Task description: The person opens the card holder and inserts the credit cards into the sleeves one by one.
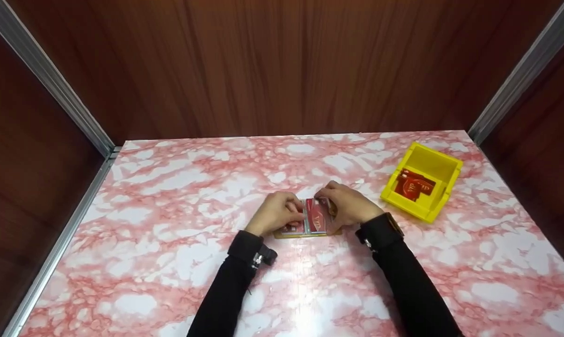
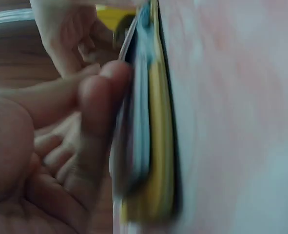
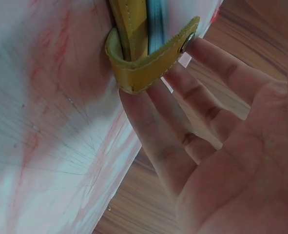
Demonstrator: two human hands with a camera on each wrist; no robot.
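Note:
A yellow card holder (image 1: 305, 236) lies open on the table, its clear sleeves (image 2: 142, 117) stacked above the yellow cover. On its right half, a red card (image 1: 318, 218) with gold lettering shows. My left hand (image 1: 278, 213) is over the left half, and its thumb and fingertip pinch at the sleeves' edge; blur hides exactly what lies between them. Around the right side, my right hand (image 1: 350, 206) holds the holder, thumb at the near edge and fingers at the far edge. In the right wrist view its fingertips touch the yellow snap strap (image 3: 146, 75).
A yellow bin (image 1: 429, 213) stands at the right, tilted in angle to the table, with several red cards (image 1: 413, 185) inside. The pink-and-white marbled table (image 1: 169, 196) meets brown wood-look walls (image 1: 282, 70) at the back and sides.

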